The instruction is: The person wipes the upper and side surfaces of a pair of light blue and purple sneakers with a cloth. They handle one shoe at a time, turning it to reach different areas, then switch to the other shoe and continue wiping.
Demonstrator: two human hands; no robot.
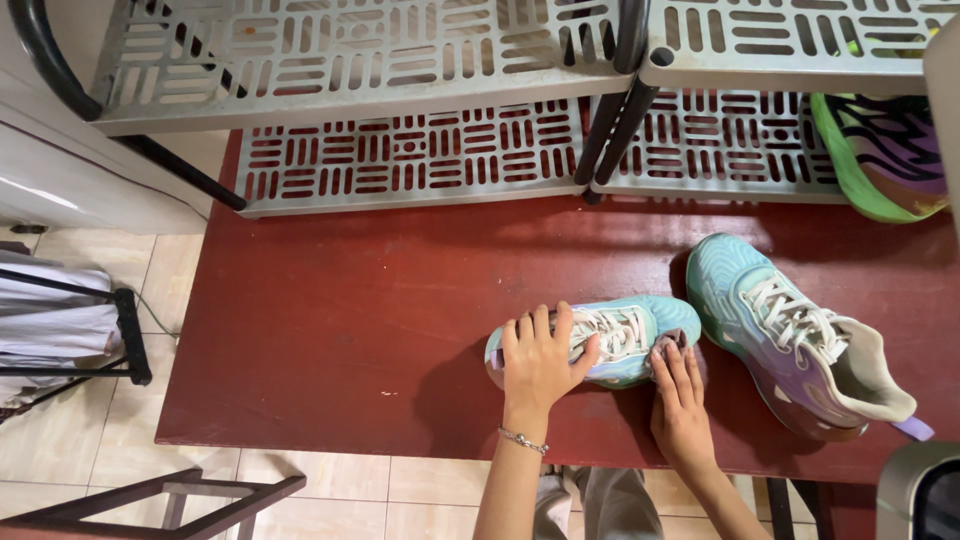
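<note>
A teal sneaker [610,342] is clamped at its heel end by the left hand [538,360], while its side is pressed by the right hand [682,405], seemingly with a small cloth, hardly visible. The matching sneaker [795,335] lies untouched just right of the right hand, so about half the work seems left.

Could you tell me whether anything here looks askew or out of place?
Slightly. The teal sneaker under the left hand and right hand lies tipped on its side, while its mate sits upright at an angle on the red table. Nothing looks spilled or damaged.
</note>
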